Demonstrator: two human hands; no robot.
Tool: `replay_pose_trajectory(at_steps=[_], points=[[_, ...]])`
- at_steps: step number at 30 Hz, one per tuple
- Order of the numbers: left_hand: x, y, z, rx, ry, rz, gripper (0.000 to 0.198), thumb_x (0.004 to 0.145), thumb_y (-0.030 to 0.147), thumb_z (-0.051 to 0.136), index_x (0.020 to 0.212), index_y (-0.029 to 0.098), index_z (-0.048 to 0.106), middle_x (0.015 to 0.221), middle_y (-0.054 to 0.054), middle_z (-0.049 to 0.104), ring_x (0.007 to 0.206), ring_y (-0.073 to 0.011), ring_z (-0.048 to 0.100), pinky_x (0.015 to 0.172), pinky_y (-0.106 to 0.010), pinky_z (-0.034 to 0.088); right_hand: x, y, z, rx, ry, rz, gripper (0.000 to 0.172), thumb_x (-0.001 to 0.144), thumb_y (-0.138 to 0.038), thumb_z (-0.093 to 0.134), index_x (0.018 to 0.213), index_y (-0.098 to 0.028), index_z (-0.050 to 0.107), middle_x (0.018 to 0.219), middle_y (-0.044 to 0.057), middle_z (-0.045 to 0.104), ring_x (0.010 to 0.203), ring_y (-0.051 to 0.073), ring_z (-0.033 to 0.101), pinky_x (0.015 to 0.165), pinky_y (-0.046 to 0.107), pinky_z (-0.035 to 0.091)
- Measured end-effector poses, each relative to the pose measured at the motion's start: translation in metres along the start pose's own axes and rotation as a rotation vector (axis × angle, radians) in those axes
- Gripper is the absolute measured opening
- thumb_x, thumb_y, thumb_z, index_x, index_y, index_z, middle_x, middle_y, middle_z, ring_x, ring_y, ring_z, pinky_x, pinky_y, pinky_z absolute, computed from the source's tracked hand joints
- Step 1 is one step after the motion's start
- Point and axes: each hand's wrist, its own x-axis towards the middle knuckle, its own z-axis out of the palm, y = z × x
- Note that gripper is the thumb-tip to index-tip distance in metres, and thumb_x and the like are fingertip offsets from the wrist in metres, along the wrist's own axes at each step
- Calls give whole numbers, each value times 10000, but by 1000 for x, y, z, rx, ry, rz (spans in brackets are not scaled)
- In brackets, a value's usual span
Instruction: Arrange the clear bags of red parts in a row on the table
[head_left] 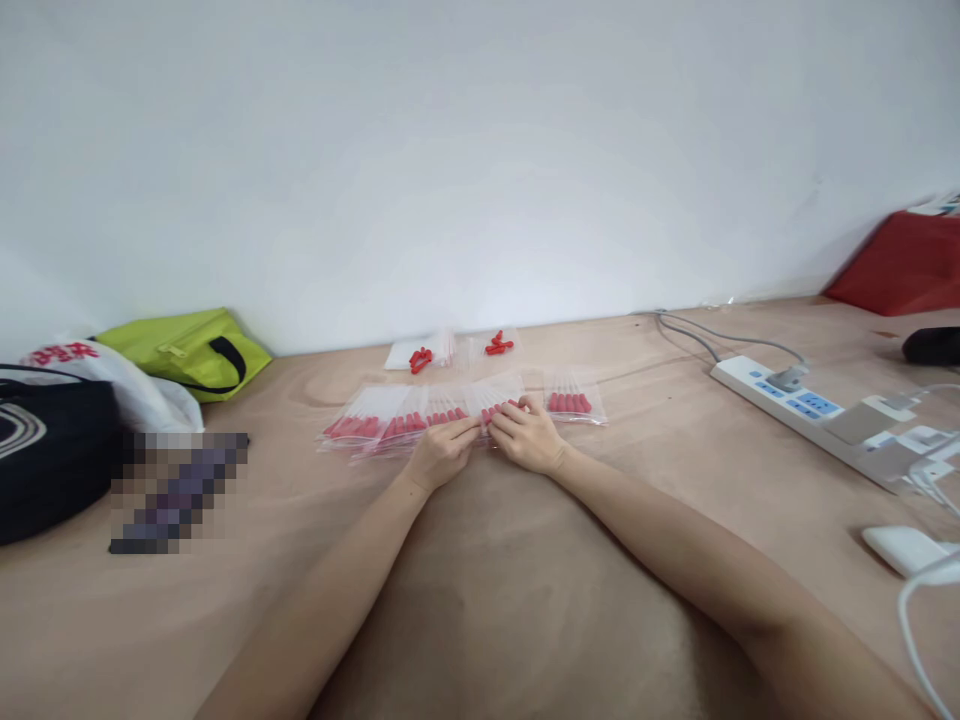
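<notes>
A clear zip bag (501, 391) lies between my hands, with red-handled, thin-shafted pieces inside whose kind I cannot make out. At the bag's near left edge, the fingers of my left hand (444, 452) are pinched together. My right hand (531, 440) curls over the near edge, its fingers closed on the plastic and partly covering the red ends. To the left, overlapping filled bags (369, 412) hold similar pieces side by side. Another filled bag (570, 396) rests just right of my right hand. Behind are two small heaps of loose red pieces (421, 360) on plastic bags.
A white power strip (772, 392) with plugged-in chargers and cables stands at right. A white adapter (907, 550) lies nearer. At left are a yellow-green pouch (176, 350), a white plastic bag (161, 395), a black bag (60, 470) and a blurred-out object (180, 495). A red bag (904, 265) sits far right.
</notes>
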Motion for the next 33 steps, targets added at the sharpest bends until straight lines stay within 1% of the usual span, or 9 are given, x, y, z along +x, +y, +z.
replay_pose_trajectory(at_steps=[4, 10, 16, 20, 22, 24, 27, 29, 33], points=[[-1, 1, 2, -35, 27, -22, 207, 823, 130, 412, 853, 160, 615, 857, -56, 669, 766, -128, 635, 665, -233, 532, -9, 9, -8, -42, 19, -15, 270, 869, -134, 351, 741, -179, 585, 705, 28, 578, 767, 148, 449, 706, 333, 260], [-1, 2, 1, -19, 46, -41, 189, 825, 143, 425, 829, 169, 612, 843, -41, 674, 758, -120, 637, 647, -222, 533, -26, 26, -19, -87, -54, 39, 263, 865, -126, 348, 747, -179, 578, 699, 25, 578, 724, 139, 444, 736, 332, 251], [-2, -1, 2, -7, 69, -40, 180, 823, 145, 428, 824, 162, 607, 850, -46, 671, 752, -121, 638, 658, -226, 532, -35, 34, -17, -158, -80, 115, 273, 857, -126, 351, 675, -166, 550, 634, 17, 539, 691, 130, 432, 790, 336, 230], [-7, -8, -3, -9, 38, -75, 207, 829, 134, 395, 841, 168, 599, 869, -46, 663, 782, -124, 632, 688, -234, 530, -37, 41, -15, -108, -60, 137, 305, 878, -260, 382, 631, -163, 534, 627, 14, 551, 694, 131, 445, 807, 341, 225], [-9, -11, -9, -37, -10, -135, 208, 829, 149, 387, 858, 173, 592, 886, -46, 655, 808, -127, 624, 724, -248, 524, -41, 46, -19, -30, -83, 162, 291, 865, -353, 407, 704, -162, 556, 713, 28, 590, 759, 141, 469, 835, 345, 221], [-9, -12, -17, -55, -57, -208, 195, 808, 200, 427, 929, 165, 575, 956, -70, 630, 887, -157, 599, 782, -290, 508, -48, 50, -26, 41, -113, 211, 326, 824, -454, 443, 853, -155, 569, 864, 58, 611, 854, 166, 480, 862, 357, 218], [-2, -6, -25, -19, -92, -248, 360, 742, 291, 509, 1065, 133, 521, 1083, -117, 569, 1038, -233, 516, 885, -390, 441, -61, 56, -35, 85, -151, 295, 430, 770, -508, 494, 1015, -158, 548, 1032, 88, 585, 976, 213, 464, 883, 380, 226], [6, 3, -23, 5, -109, -227, 404, 730, 311, 522, 1095, 138, 508, 1107, -113, 557, 1084, -250, 476, 935, -426, 385, -70, 59, -37, 105, -177, 342, 381, 778, -457, 508, 1034, -179, 557, 1042, 78, 587, 988, 215, 472, 879, 376, 251], [31, 26, -5, -43, -176, -161, 292, 761, 280, 503, 1035, 191, 551, 1083, -55, 580, 1094, -219, 465, 973, -420, 324, -77, 63, -29, 151, -180, 399, 209, 820, -304, 478, 939, -201, 615, 935, 57, 631, 879, 175, 536, 825, 335, 329]])
